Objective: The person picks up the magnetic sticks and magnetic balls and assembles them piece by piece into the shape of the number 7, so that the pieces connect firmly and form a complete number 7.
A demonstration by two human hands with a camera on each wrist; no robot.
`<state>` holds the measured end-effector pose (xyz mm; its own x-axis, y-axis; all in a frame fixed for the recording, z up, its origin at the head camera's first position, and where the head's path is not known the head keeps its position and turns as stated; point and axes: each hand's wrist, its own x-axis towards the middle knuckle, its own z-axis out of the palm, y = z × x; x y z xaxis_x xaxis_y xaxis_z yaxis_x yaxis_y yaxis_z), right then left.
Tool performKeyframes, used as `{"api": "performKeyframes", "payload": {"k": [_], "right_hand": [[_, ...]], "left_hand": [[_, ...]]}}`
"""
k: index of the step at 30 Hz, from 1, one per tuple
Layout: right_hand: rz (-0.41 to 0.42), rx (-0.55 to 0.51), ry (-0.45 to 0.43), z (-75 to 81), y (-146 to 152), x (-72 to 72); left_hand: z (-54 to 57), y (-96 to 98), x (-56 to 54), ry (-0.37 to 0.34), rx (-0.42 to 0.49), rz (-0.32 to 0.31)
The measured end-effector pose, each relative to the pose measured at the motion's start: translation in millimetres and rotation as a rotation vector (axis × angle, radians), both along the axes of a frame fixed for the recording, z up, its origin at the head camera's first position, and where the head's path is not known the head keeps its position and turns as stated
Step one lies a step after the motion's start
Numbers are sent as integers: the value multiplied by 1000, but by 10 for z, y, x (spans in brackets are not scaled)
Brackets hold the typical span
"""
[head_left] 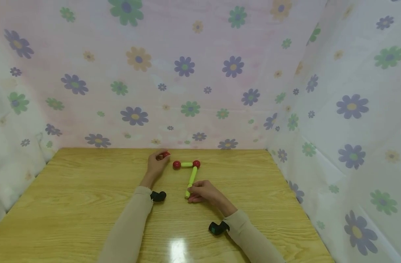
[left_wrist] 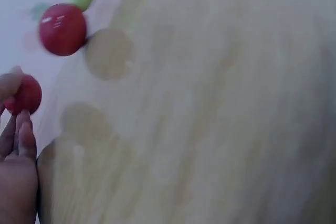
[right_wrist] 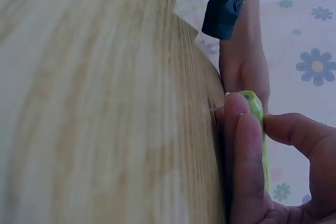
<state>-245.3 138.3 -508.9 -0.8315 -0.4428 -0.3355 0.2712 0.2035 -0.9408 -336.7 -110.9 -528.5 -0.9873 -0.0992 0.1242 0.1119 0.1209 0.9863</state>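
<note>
My left hand (head_left: 156, 164) is at the far side of the table, pinching a red ball (head_left: 166, 155) between thumb and fingertips. Just right of it lies another red ball (head_left: 176, 165), joined by a short yellow-green stick (head_left: 186, 164) to a red corner ball (head_left: 196, 164). From that corner a longer yellow-green stick (head_left: 193, 176) slants toward me. Near its close end, my right hand (head_left: 205, 191) pinches this stick between thumb and fingers. The right wrist view shows the stick's rounded end (right_wrist: 252, 98) poking out past the fingertips.
The wood-grain table (head_left: 72, 219) reaches back to a flower-patterned cloth (head_left: 161, 73), which also hangs along both sides. A black device (head_left: 158, 196) is strapped at the left wrist, and another black device (head_left: 219, 228) at the right wrist.
</note>
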Motion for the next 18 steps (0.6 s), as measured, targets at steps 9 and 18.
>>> {"api": "performKeyframes", "payload": {"k": [9, 18], "right_hand": [[-10, 8, 8, -13, 17, 2], [-10, 8, 9, -34, 5, -5]], "left_hand": [[-32, -129, 110, -61, 335, 2], [-8, -108, 236, -24, 249, -17]]}}
